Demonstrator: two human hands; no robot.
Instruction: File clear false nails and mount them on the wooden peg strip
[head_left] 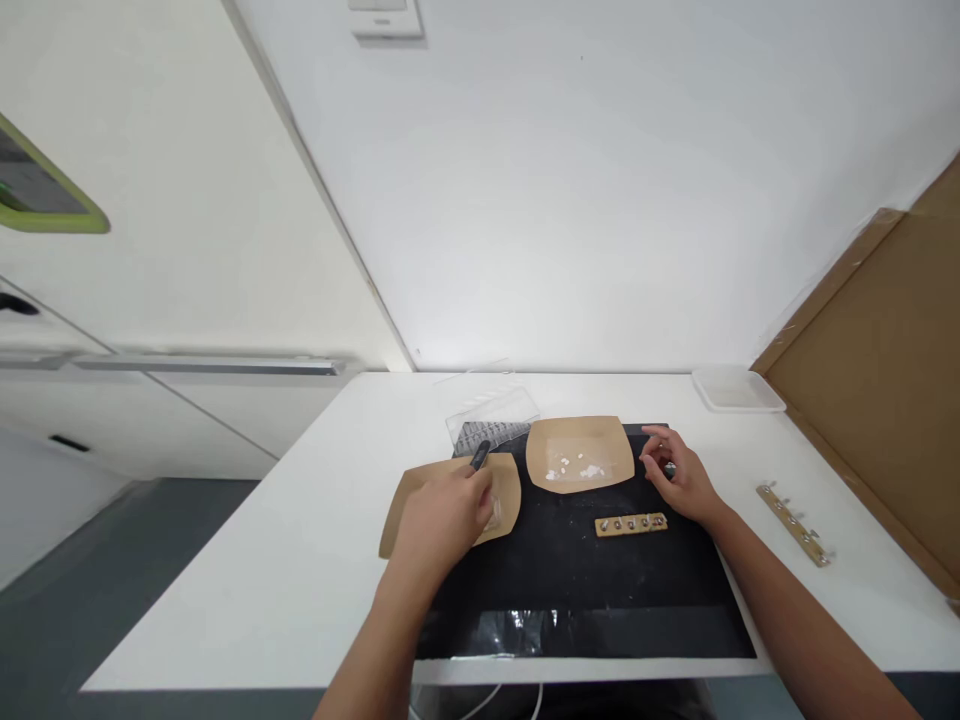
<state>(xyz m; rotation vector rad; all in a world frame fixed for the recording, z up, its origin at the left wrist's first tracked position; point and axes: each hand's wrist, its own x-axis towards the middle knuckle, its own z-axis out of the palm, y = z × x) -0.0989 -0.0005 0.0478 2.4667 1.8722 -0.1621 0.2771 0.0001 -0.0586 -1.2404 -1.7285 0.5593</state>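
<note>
My left hand is closed around a slim black-ended tool, whose top sticks up above the fingers; its lower end is hidden. It is over the left brown paper tray, where something small and clear shows by the fingertips. Beside the right edge of a second brown paper tray, which has white bits in it, my right hand is curled with thumb and fingers close together. A small dark thing shows between them, too small to name. Below lies a wooden strip with several metal studs.
A black mat lies under the trays on the white table. Behind are a clear plastic lid and, at right, a clear shallow box. Another studded strip lies right of the mat. Cardboard stands at the right edge.
</note>
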